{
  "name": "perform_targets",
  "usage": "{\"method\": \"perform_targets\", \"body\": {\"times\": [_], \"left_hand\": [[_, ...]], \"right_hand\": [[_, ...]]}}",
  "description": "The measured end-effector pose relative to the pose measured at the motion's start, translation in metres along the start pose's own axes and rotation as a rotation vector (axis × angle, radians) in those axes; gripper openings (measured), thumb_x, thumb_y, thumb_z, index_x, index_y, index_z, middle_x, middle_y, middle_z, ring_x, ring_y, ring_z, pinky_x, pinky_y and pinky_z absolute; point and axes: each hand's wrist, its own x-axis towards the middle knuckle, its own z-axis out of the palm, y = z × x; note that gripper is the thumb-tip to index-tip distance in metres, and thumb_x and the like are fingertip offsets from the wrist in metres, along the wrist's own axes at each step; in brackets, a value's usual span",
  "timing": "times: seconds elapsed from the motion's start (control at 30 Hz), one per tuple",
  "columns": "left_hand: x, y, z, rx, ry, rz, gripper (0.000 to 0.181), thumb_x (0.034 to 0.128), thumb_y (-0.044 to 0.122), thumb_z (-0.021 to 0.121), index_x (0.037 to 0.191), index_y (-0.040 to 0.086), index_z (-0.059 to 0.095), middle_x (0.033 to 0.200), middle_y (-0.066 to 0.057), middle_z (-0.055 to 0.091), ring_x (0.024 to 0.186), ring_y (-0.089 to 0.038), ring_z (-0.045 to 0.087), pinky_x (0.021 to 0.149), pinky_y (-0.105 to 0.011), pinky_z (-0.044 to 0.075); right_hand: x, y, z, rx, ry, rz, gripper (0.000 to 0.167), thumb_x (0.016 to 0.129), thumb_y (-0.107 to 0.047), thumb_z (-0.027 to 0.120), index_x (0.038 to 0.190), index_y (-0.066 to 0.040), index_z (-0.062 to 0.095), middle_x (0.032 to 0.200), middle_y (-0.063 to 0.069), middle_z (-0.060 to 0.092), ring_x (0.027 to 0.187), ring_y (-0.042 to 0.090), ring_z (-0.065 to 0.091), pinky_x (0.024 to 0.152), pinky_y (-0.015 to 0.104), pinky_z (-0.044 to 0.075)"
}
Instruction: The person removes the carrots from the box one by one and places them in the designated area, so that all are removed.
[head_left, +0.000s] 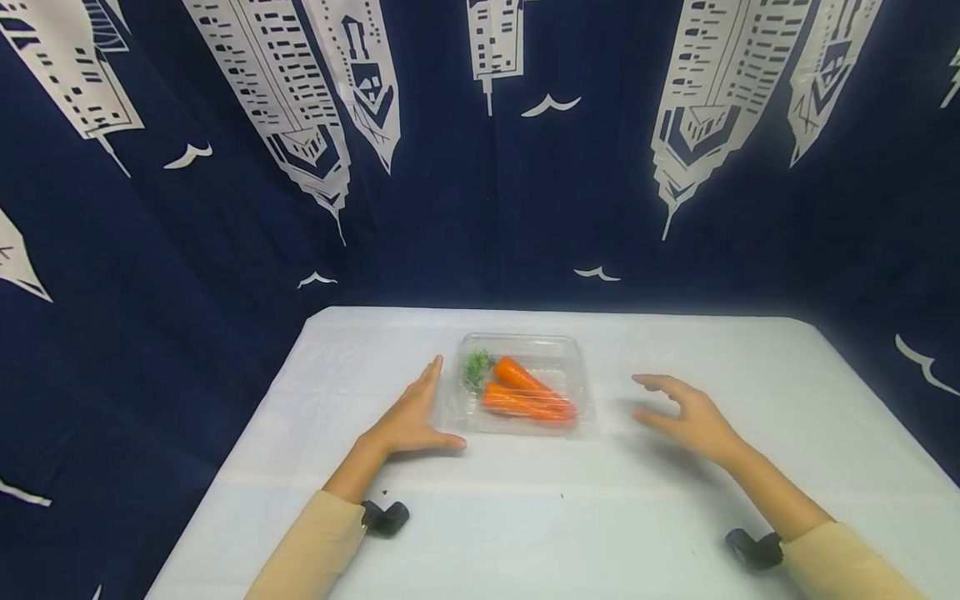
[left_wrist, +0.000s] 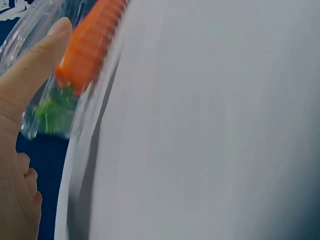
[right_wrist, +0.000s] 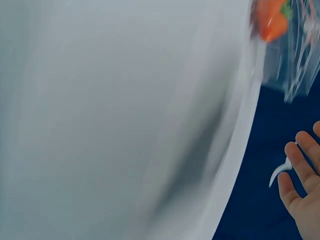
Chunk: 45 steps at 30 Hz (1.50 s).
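A clear plastic container (head_left: 525,343) sits in the middle of the table, with orange carrots (head_left: 525,400) and a green leafy sprig (head_left: 477,369) inside. Just off its left side is my left hand (head_left: 412,417), thumb spread away from straight fingers; whether it touches the container I cannot tell. In the left wrist view the thumb (left_wrist: 42,57) overlaps the container and the carrots (left_wrist: 90,47). Well to the right of the container, my right hand (head_left: 693,421) hovers above the table, fingers loosely spread around nothing. The right wrist view shows that hand (right_wrist: 305,185) apart from the container (right_wrist: 280,70).
A white cloth covers the table (head_left: 510,517). Behind it hangs a dark blue curtain (head_left: 495,208) printed with white buildings and birds. Small dark specks dot the cloth near the front.
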Motion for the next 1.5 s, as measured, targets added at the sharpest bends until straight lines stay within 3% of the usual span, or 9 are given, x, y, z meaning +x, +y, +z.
{"method": "perform_targets", "body": {"times": [0.1, 0.27, 0.5, 0.87, 1.27, 1.5], "left_hand": [[0.007, 0.004, 0.007, -0.112, 0.003, -0.059, 0.143, 0.06, 0.063, 0.085, 0.157, 0.011, -0.007, 0.162, -0.013, 0.002, 0.146, -0.034, 0.013, 0.116, -0.052, 0.019], [0.013, 0.009, 0.016, -0.236, 0.022, -0.089, 0.137, 0.0642, 0.054, 0.087, 0.157, 0.009, -0.003, 0.161, -0.014, 0.009, 0.143, -0.038, 0.022, 0.113, -0.054, 0.024], [0.014, 0.011, 0.024, -0.298, 0.042, -0.121, 0.132, 0.0664, 0.053, 0.086, 0.157, 0.009, 0.001, 0.161, -0.014, 0.012, 0.142, -0.038, 0.025, 0.113, -0.054, 0.025], [0.019, 0.011, 0.039, -0.425, 0.1, -0.093, 0.123, 0.0685, 0.044, 0.088, 0.158, 0.015, 0.008, 0.155, -0.02, 0.029, 0.138, -0.038, 0.035, 0.11, -0.054, 0.03], [0.017, 0.013, 0.043, -0.409, 0.14, -0.092, 0.119, 0.0689, 0.046, 0.087, 0.158, 0.018, 0.012, 0.154, -0.018, 0.032, 0.136, -0.038, 0.037, 0.108, -0.057, 0.033], [0.016, 0.014, 0.043, -0.381, 0.153, -0.098, 0.117, 0.0701, 0.046, 0.086, 0.158, 0.015, 0.014, 0.154, -0.02, 0.033, 0.135, -0.04, 0.038, 0.107, -0.058, 0.034]], "right_hand": [[0.006, -0.009, 0.013, 0.04, 0.02, -0.03, 0.049, 0.088, -0.019, 0.074, 0.131, -0.001, 0.058, 0.126, 0.02, 0.061, 0.118, 0.04, 0.053, 0.098, 0.06, 0.04], [0.012, -0.017, 0.028, 0.063, 0.037, -0.05, 0.045, 0.085, -0.02, 0.077, 0.124, -0.001, 0.063, 0.117, 0.015, 0.067, 0.111, 0.035, 0.059, 0.095, 0.058, 0.044], [0.015, -0.02, 0.042, 0.082, 0.052, -0.074, 0.037, 0.082, -0.019, 0.079, 0.114, -0.004, 0.068, 0.106, 0.007, 0.071, 0.098, 0.027, 0.064, 0.088, 0.053, 0.05], [0.016, -0.027, 0.049, 0.102, 0.062, -0.083, 0.034, 0.08, -0.018, 0.081, 0.11, -0.005, 0.07, 0.103, 0.006, 0.071, 0.095, 0.027, 0.064, 0.086, 0.054, 0.05], [0.018, -0.024, 0.055, 0.091, 0.097, -0.111, 0.026, 0.077, -0.014, 0.082, 0.1, -0.009, 0.073, 0.096, 0.0, 0.072, 0.094, 0.021, 0.063, 0.085, 0.05, 0.05], [0.018, -0.024, 0.053, 0.093, 0.097, -0.104, 0.021, 0.078, -0.015, 0.082, 0.097, -0.013, 0.074, 0.097, -0.002, 0.072, 0.099, 0.025, 0.064, 0.088, 0.055, 0.049]]}}
